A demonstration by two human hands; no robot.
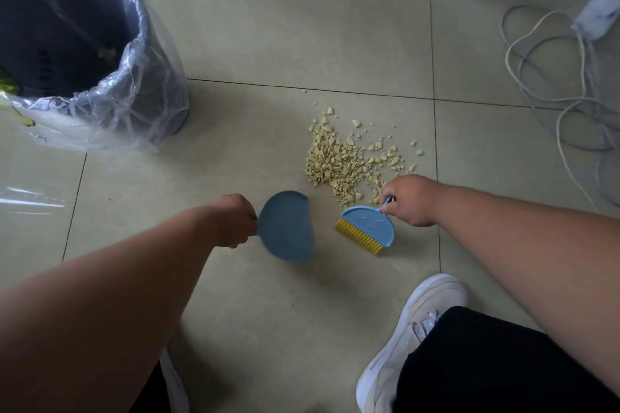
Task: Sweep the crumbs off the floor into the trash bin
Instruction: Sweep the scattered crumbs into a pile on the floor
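Now my left hand (235,221) grips the dustpan (287,226), my right hand (411,199) pinches the brush (367,226); nothing swept yet, so next I brush the crumbs (339,161) into it.

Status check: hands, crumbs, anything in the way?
Left hand holds dustpan, right hand holds brush. Crumbs on floor, none in pan. Trash bin far left. Cables lie right of the pile.

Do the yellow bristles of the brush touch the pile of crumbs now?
Apart. The head view shows bare floor tile between the bristles and the crumbs; the bristles point away from the pile, toward the person.
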